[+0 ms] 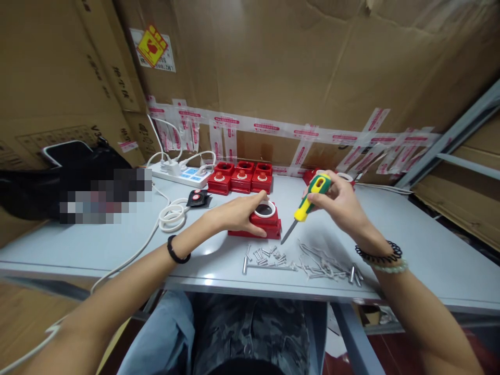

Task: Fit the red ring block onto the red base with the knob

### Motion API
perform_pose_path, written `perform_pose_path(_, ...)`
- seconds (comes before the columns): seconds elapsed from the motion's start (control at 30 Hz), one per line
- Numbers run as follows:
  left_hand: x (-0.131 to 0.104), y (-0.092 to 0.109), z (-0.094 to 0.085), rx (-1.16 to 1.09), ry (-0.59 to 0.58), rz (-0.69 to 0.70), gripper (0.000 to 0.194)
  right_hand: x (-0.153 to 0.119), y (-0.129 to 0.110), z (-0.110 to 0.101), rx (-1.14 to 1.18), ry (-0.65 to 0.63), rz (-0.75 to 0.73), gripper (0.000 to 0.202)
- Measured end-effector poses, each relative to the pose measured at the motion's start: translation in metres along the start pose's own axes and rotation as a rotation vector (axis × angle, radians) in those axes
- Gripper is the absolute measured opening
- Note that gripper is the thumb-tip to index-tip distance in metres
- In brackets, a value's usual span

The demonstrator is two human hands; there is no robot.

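Note:
My left hand [242,214] grips a red box-shaped unit [271,229] on the table, thumb at its near side and fingers over its top. A white ring [265,209] surrounds a dark round opening on that unit. In my right hand [341,200] is a screwdriver [312,198] with a yellow and green handle, its shaft slanting down to the left. The tip hangs beside the unit, apart from it. Loose screws [269,255] lie in front, along with a T-shaped metal rod [269,266] and a heap of thin metal parts [322,263].
Three red units [240,179] stand at the back beside a white power strip [187,174] with cables. More red parts [310,176] are partly hidden behind my right hand. A coiled white cable [172,216] and a small black object [198,198] lie left. Taped cardboard [273,67] walls the back.

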State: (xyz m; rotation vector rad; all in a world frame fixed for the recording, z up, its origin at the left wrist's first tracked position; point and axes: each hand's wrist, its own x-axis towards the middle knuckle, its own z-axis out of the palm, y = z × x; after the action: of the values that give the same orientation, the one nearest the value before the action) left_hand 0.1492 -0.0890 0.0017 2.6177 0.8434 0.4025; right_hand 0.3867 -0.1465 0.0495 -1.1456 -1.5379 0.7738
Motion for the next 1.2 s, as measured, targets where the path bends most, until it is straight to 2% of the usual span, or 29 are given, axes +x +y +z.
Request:
perform_pose_path(0.17,0.000,0.000,0.000,-0.002,0.006,0.001,0.076,0.002,0.030,0.002,0.041,0.067,0.176,0.031)
perform_pose_path(0.3,0.000,0.001,-0.001,0.013,0.004,-0.006,0.074,0.004,0.034,0.000,0.048,0.086,0.252,0.029)
perform_pose_path(0.57,0.001,-0.001,0.000,-0.011,0.008,0.004,0.076,0.002,0.031,0.002,0.039,0.076,0.244,0.027)
perform_pose_path(0.77,0.000,-0.002,0.001,-0.026,0.013,0.009,0.076,0.004,0.031,-0.003,0.072,0.121,0.207,0.024)
perform_pose_path(1.2,0.000,0.005,-0.003,-0.008,-0.008,-0.013,0.073,0.004,0.035,-0.003,0.036,0.111,0.216,0.045)
